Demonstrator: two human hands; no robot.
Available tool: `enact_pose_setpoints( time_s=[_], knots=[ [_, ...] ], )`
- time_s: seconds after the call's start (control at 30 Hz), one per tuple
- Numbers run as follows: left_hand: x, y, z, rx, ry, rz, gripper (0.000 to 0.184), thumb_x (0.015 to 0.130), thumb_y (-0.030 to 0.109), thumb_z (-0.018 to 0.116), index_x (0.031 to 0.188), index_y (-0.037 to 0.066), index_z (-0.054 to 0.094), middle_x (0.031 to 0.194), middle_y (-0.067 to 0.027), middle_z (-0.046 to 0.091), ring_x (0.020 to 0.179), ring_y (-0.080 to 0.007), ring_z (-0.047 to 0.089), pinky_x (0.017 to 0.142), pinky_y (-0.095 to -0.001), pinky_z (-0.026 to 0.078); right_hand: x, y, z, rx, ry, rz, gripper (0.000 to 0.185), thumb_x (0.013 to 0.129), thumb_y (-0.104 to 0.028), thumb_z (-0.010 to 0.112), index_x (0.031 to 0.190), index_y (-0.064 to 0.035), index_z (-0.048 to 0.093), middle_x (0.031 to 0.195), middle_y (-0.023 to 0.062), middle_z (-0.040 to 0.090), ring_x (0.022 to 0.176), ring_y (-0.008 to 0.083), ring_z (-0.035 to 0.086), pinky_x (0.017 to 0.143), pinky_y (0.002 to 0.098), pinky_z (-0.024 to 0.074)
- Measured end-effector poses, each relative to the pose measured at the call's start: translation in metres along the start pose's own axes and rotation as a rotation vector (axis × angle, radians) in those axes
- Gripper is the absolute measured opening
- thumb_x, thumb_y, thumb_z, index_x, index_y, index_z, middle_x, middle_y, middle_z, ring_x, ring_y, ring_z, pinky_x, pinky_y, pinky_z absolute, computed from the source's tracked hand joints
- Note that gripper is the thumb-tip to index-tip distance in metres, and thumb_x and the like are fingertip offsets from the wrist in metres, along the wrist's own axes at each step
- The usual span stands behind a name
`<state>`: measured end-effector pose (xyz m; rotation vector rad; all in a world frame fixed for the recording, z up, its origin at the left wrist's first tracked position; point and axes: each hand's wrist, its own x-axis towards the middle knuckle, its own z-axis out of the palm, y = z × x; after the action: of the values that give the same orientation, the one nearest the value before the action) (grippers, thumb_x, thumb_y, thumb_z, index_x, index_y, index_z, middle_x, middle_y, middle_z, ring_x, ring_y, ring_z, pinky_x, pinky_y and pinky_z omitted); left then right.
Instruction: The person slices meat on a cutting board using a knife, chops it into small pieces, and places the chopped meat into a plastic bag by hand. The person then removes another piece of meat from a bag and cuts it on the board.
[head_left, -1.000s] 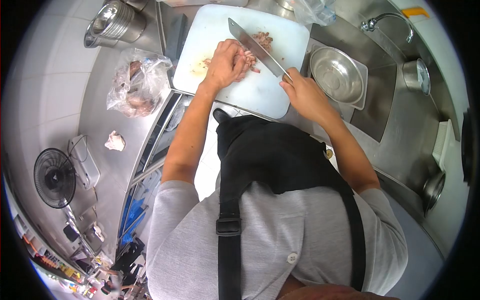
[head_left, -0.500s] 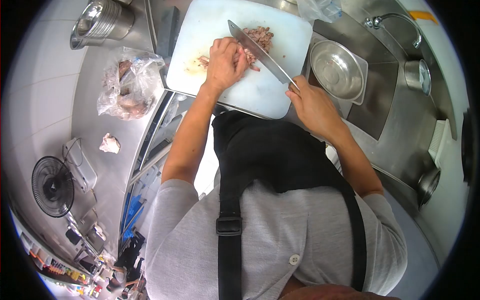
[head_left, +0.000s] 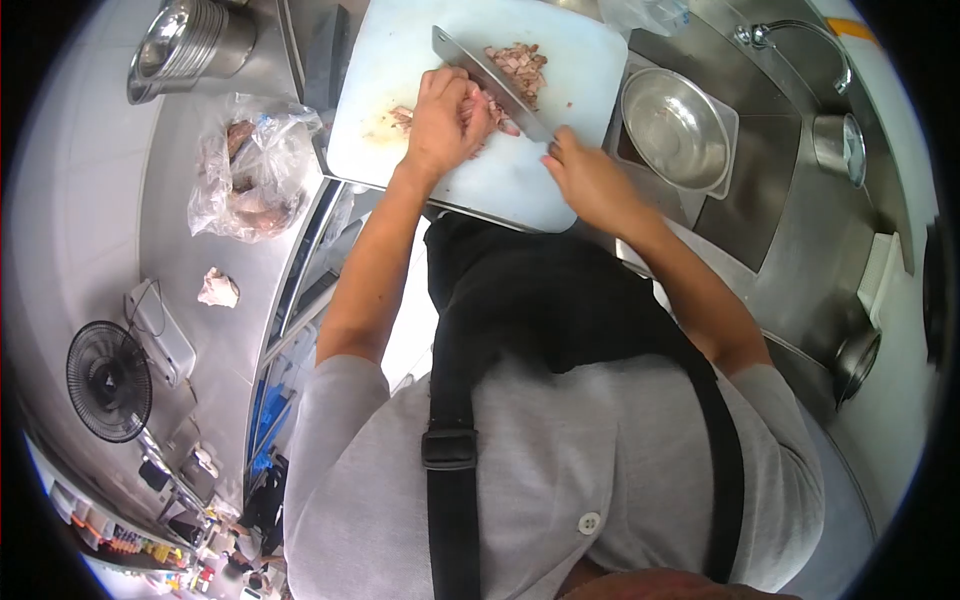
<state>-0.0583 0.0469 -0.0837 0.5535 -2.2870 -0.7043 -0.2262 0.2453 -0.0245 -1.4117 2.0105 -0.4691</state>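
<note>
1. Fingers of L hand (head_left: pixel 446 120) bent, pressed on meat (head_left: pixel 493 118) on cutting board (head_left: pixel 545 185); R hand (head_left: pixel 592 180) closed round cleaver (head_left: pixel 490 80) handle, forearms reaching fwd.
2. No readable labels; writing on distant pkgs. (head_left: pixel 115 535) too small.
3. Meat pinkish-brown, partly under L hand; chopped pcs. (head_left: pixel 520 70) across blade.

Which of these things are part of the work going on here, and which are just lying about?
In the work:
- right hand, holding the cleaver
- left hand, on the meat strips
- chopped meat
- cutting board

Apparently just lying about:
- steel bowl
- stacked steel containers
- fan
- plastic bag, though possibly related
</note>
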Motion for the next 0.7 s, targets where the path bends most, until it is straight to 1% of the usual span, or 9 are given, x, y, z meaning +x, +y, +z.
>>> enact_pose_setpoints(
  time_s=[0.1,0.23,0.33,0.37,0.47,0.5,0.6,0.63,0.7],
  knots=[
    [0.004,0.004,-0.002,0.027,0.015,0.012,0.012,0.092,0.009,0.071,0.099,0.001,0.066,0.117,-0.0197,0.065,0.108,-0.0422,0.058,0.095,-0.0493,0.05,0.008,-0.014,-0.008,0.04,-0.033,0.031,0.031,0.11,-0.026,0.06,0.117,0.0015,0.047,0.102,0.0277,0.073,0.097,0.0522,0.069,0.08,0.0604,0.0504],
    [0.002,0.014,-0.011,0.082,-0.003,-0.051,0.008,0.096,0.008,0.07,0.098,0.002,0.065,0.114,-0.0202,0.067,0.108,-0.0409,0.061,0.095,-0.0486,0.051,0.002,-0.014,-0.022,0.0,-0.024,0.034,0.031,0.11,-0.029,0.058,0.119,0.0004,0.053,0.099,0.0281,0.074,0.097,0.0502,0.072,0.083,0.0613,0.053],
    [0.004,0.013,-0.019,0.022,0.17,-0.048,0.006,0.097,0.006,0.068,0.098,0.003,0.065,0.11,-0.0192,0.068,0.105,-0.0393,0.064,0.095,-0.0482,0.051,-0.005,-0.009,-0.014,0.012,0.006,0.019,0.03,0.111,-0.028,0.057,0.119,0.0003,0.053,0.098,0.0276,0.074,0.097,0.0497,0.072,0.083,0.0611,0.0534],
    [0.005,0.012,-0.021,0.082,0.192,-0.117,0.005,0.097,0.006,0.067,0.1,0.002,0.066,0.107,-0.0187,0.069,0.104,-0.0388,0.066,0.095,-0.0468,0.051,-0.002,-0.01,-0.011,0.007,0.0,0.029,0.03,0.111,-0.028,0.057,0.119,0.0007,0.053,0.097,0.0276,0.074,0.097,0.0498,0.072,0.083,0.061,0.0535],
    [0.015,-0.007,-0.03,0.155,0.202,-0.187,0.008,0.098,0.007,0.068,0.103,0.001,0.067,0.109,-0.0193,0.07,0.105,-0.0391,0.066,0.095,-0.0457,0.052,-0.008,-0.018,-0.027,0.019,-0.008,0.025,0.03,0.11,-0.026,0.059,0.118,0.0014,0.051,0.097,0.0287,0.074,0.096,0.0516,0.07,0.082,0.0614,0.052],
    [0.018,-0.015,-0.03,0.154,0.189,-0.149,0.01,0.099,0.009,0.067,0.104,0.0,0.07,0.109,-0.0189,0.071,0.105,-0.039,0.067,0.095,-0.0452,0.053,-0.013,-0.019,-0.032,0.029,-0.014,0.028,0.03,0.109,-0.025,0.06,0.117,0.0016,0.051,0.096,0.0293,0.073,0.095,0.0525,0.069,0.081,0.0616,0.0512],
    [0.02,-0.023,-0.021,0.038,0.017,-0.172,0.011,0.101,0.01,0.067,0.104,0.001,0.071,0.108,-0.018,0.073,0.103,-0.0372,0.069,0.093,-0.044,0.054,-0.006,-0.013,-0.008,0.005,0.021,0.045,0.031,0.11,-0.027,0.06,0.118,0.002,0.051,0.097,0.0299,0.073,0.095,0.0528,0.069,0.082,0.0611,0.0514],
    [0.02,-0.021,-0.019,0.09,0.003,-0.163,0.012,0.102,0.011,0.067,0.106,0.001,0.072,0.105,-0.0169,0.074,0.099,-0.0348,0.071,0.09,-0.0425,0.056,-0.01,-0.009,-0.01,0.013,0.022,0.046,0.031,0.11,-0.028,0.059,0.118,0.0014,0.052,0.097,0.0291,0.074,0.095,0.0519,0.07,0.082,0.0612,0.0518],
    [0.023,-0.019,-0.02,0.022,-0.065,-0.202,0.013,0.102,0.012,0.067,0.106,0.001,0.073,0.106,-0.0173,0.074,0.098,-0.0342,0.071,0.09,-0.0423,0.056,-0.017,-0.005,-0.013,0.039,0.025,0.036,0.031,0.11,-0.029,0.057,0.119,0.0002,0.053,0.099,0.0276,0.074,0.095,0.0502,0.072,0.084,0.0613,0.0525]
  ],
)
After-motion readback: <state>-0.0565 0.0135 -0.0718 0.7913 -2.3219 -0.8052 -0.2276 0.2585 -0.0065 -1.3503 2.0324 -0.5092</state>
